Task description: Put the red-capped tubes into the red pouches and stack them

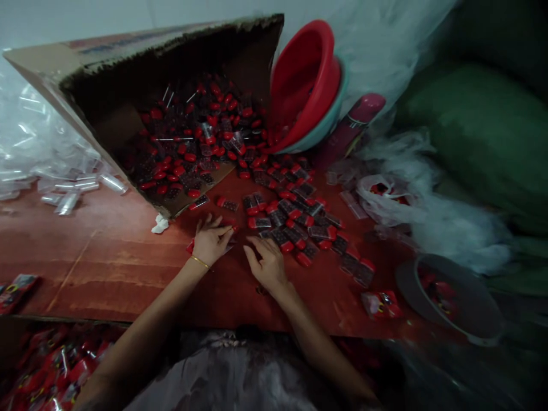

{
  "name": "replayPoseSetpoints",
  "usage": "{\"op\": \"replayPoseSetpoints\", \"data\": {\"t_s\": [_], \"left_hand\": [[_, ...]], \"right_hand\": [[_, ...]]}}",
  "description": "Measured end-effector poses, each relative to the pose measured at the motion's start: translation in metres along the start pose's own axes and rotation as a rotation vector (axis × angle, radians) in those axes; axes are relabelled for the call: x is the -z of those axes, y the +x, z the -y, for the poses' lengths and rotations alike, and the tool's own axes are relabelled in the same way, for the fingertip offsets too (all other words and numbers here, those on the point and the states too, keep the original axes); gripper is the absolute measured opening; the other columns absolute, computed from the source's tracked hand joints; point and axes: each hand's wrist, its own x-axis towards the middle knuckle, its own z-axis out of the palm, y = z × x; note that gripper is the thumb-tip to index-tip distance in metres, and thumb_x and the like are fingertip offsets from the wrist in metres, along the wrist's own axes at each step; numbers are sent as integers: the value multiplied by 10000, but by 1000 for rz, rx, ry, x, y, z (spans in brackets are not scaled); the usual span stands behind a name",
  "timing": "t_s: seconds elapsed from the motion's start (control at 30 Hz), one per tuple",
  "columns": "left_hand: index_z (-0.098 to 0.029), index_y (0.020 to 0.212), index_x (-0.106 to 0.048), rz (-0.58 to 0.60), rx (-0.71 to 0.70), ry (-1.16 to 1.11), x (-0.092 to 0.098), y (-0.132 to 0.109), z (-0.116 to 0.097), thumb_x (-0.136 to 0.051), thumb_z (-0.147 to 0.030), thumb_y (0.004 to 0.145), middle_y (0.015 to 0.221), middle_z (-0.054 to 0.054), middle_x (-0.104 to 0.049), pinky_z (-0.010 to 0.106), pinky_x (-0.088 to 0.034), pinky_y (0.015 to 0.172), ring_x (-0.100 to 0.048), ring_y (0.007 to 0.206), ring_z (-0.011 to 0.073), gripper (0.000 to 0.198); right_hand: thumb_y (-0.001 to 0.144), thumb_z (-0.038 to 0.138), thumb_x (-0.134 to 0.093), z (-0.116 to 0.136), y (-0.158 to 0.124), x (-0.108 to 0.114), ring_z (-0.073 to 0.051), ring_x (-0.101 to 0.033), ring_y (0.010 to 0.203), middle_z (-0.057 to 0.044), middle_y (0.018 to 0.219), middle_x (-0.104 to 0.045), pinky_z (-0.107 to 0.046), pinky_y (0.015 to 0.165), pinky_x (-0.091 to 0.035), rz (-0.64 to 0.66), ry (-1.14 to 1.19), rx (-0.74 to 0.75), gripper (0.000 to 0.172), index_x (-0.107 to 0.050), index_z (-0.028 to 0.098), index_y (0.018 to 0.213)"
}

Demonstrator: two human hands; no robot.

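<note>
No text, brand or number can be read here. The top flap of the tipped cardboard box (141, 74) carries a line of blue print, too blurred to make out. The dark red bottle (355, 123) beside the red basin (306, 80) bears a pale mark, also illegible. The small red packets (17, 285) at the left edge of the table (107, 257) show yellow and black printing, but no letters can be told.
</note>
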Motion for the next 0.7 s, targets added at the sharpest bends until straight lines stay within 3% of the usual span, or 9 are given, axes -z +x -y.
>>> {"op": "replayPoseSetpoints", "data": {"t_s": [0.13, 0.23, 0.37, 0.43, 0.53, 0.7], "left_hand": [[-287, 1042, -669, -53, 41, -221, 8, -3, -12, -486, -338, 829, 1216, 41, -605, 476, -298, 1040, -448, 1228, 248, 286], [-247, 1023, -680, -58, 34, -386, 13, -9, -23, -485, -317, 827, 1154, 60, -641, 448, -303, 1047, -501, 1178, 225, 285], [-191, 1065, -647, -88, 114, -623, 15, -17, -33, -537, -393, 794, 1077, 82, -668, 392, -387, 976, -554, 1092, 221, 356], [-156, 993, -665, -9, 229, -812, 13, -21, -36, -550, -442, 771, 938, 79, -700, 348, -471, 842, -620, 919, 208, 381], [-123, 808, -694, 55, 340, -1067, 6, -26, -39, -615, -455, 702, 754, 58, -702, 293, -492, 689, -617, 698, 169, 358], [-135, 812, -709, -77, 268, -1006, -8, -38, -41, -646, -365, 697, 753, 45, -704, 286, -479, 684, -602, 678, 161, 264]], "right_hand": [[846, 394, -494, 12, 9, -5, -187, -624, 808, -61, 891, -688, -303, 728, -496, -19, 326, -226, 301, -618, 185, 1024], [831, 394, -519, 16, 12, -10, -165, -619, 773, -44, 874, -684, -275, 714, -490, -73, 535, -290, 273, -627, 175, 953], [838, 360, -506, 18, 9, -6, -151, -596, 700, -22, 770, -671, -261, 670, -470, -166, 561, -318, 235, -646, 170, 836], [835, 350, -505, 17, 6, -2, -148, -589, 681, -15, 742, -664, -255, 648, -463, -177, 558, -310, 228, -645, 172, 805], [822, 348, -520, 17, -1, 0, -144, -581, 653, -10, 701, -647, -248, 621, -460, -142, 565, -299, 223, -640, 171, 760], [828, 346, -502, 17, -14, -4, -131, -553, 598, 3, 663, -627, -232, 553, -437, -121, 554, -338, 212, -623, 185, 760]]}}
